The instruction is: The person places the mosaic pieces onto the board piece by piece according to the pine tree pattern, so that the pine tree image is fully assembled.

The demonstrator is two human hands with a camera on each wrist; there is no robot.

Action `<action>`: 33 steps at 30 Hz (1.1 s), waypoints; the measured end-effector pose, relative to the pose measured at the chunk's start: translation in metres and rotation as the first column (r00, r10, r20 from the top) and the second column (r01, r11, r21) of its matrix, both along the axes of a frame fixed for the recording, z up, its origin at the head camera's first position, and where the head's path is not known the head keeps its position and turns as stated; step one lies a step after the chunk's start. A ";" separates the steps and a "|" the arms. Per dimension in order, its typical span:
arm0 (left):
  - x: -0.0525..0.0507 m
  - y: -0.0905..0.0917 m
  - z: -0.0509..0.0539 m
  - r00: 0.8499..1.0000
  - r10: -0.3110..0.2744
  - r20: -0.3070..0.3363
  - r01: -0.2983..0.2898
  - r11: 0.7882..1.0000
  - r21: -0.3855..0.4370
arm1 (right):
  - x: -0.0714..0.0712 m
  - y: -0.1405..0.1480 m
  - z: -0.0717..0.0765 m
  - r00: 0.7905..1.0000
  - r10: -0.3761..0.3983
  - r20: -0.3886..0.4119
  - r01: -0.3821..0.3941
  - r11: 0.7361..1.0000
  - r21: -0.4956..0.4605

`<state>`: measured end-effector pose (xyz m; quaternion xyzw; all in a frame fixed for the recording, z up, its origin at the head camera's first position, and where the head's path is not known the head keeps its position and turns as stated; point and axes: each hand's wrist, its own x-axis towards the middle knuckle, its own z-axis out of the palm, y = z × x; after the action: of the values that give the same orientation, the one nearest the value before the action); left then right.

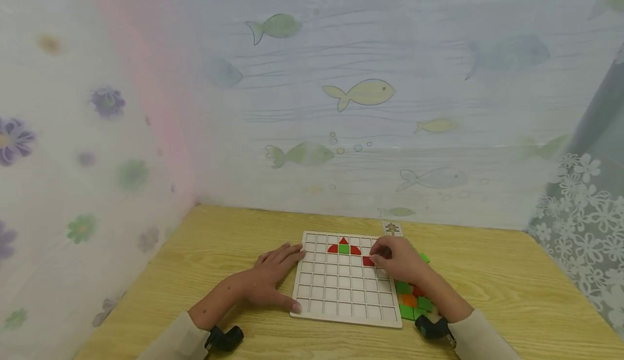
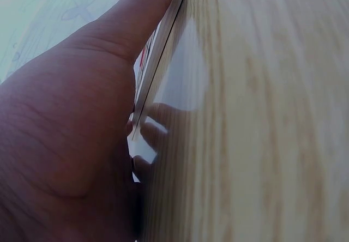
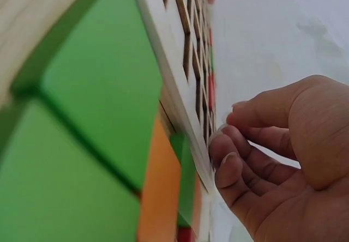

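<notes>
We see the right hand [image 1: 402, 260] with its fingers curled in and thumb and fingertips drawn close together, pinching the right edge of a flat red tile [image 1: 368, 261]; the fingertips hide part of it, so we cannot tell its full outline. The left hand [image 1: 270, 276] is spread wide, fingers at the left edge of the pale board [image 1: 344, 296] and thumb at its near left corner. The red tile lies at the board's right side, directly under the right fingertips. The board is thin, square and wood-like, ruled into a grid of shallow square cells whose cut walls look dark brown in the right wrist view. Up and left of the red tile, we find a small red triangle [image 1: 343, 241] above a green square [image 1: 344, 249], with a rounded red piece [image 1: 333, 249] on its left and another [image 1: 355, 250] on its right. Just beyond the board's right edge, partly beneath the right forearm, lie loose tiles [image 1: 407, 311] in green, orange and red, smooth and plain-faced. A small patterned card [image 1: 392, 227] sits by the far right corner. Everything rests on a yellowish wood-grain table [image 1: 234, 230], glossy enough to reflect the left hand, before a pale curtain [image 1: 273, 105] printed with fish.
</notes>
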<state>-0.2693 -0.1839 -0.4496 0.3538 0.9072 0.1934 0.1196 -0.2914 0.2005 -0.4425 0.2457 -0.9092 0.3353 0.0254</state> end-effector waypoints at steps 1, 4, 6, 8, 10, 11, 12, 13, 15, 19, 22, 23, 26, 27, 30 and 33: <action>0.000 0.000 0.000 1.000 0.000 0.001 0.000 1.000 0.003 | 0.001 0.002 0.001 1.000 -0.006 -0.005 0.006 1.000 0.000; 0.000 0.000 0.000 1.000 0.003 0.007 -0.003 1.000 0.001 | 0.003 0.008 0.004 1.000 -0.025 -0.014 0.025 1.000 -0.002; 0.001 0.000 0.000 1.000 0.000 0.007 0.000 1.000 0.004 | 0.006 0.013 0.006 0.999 -0.039 -0.008 0.039 0.999 -0.001; 0.001 0.000 0.001 1.000 0.001 0.009 -0.001 1.000 0.004 | 0.008 0.017 0.007 0.999 -0.049 -0.003 0.049 0.999 -0.006; 0.001 -0.001 0.001 1.000 0.001 0.010 -0.001 1.000 0.010 | 0.012 0.022 0.008 0.999 -0.052 0.007 0.052 0.998 -0.019; 0.001 -0.001 0.001 1.000 0.001 0.012 -0.001 1.000 0.013 | 0.013 0.025 0.008 0.999 -0.052 0.010 0.052 0.998 -0.024; 0.001 -0.001 0.001 1.000 0.003 0.014 -0.003 1.000 0.012 | 0.015 0.027 0.008 0.999 -0.051 0.010 0.051 0.998 -0.028; 0.001 -0.001 0.001 1.000 0.004 0.014 -0.004 1.000 0.014 | 0.016 0.029 0.008 0.999 -0.052 0.010 0.052 0.998 -0.032; 0.001 -0.002 0.000 1.000 0.004 0.016 -0.004 1.000 0.016 | 0.019 0.034 0.008 0.998 -0.057 0.006 0.057 0.998 -0.034; 0.001 -0.002 0.001 1.000 0.005 0.018 -0.006 1.000 0.017 | 0.021 0.042 0.008 0.997 -0.082 -0.004 0.082 0.997 -0.012; 0.001 -0.002 0.002 1.000 0.007 0.020 -0.008 1.000 0.017 | 0.023 0.046 0.009 0.995 -0.097 0.015 0.097 0.995 0.004; 0.001 -0.002 0.002 1.000 0.007 0.020 -0.008 1.000 0.018 | 0.024 0.048 0.009 0.995 -0.099 0.026 0.099 0.995 0.008; 0.001 -0.003 0.002 1.000 0.007 0.022 -0.007 1.000 0.020 | 0.026 0.052 0.010 0.994 -0.098 0.052 0.098 0.995 0.014; 0.001 -0.003 0.002 1.000 0.006 0.023 -0.007 1.000 0.019 | 0.026 0.054 0.011 0.994 -0.093 0.057 0.093 0.996 0.015; 0.001 -0.003 0.002 1.000 0.004 0.022 -0.004 1.000 0.019 | 0.026 0.059 0.012 0.996 -0.063 0.070 0.062 0.998 0.016; 0.001 -0.003 0.002 1.000 0.001 0.022 -0.001 1.000 0.017 | 0.024 0.066 0.010 0.997 -0.013 0.082 0.012 1.000 0.013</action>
<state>-0.2680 -0.1869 -0.4477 0.3521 0.9044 0.2049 0.1266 -0.2670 0.2667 -0.4322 0.2263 -0.9130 0.3393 -0.0114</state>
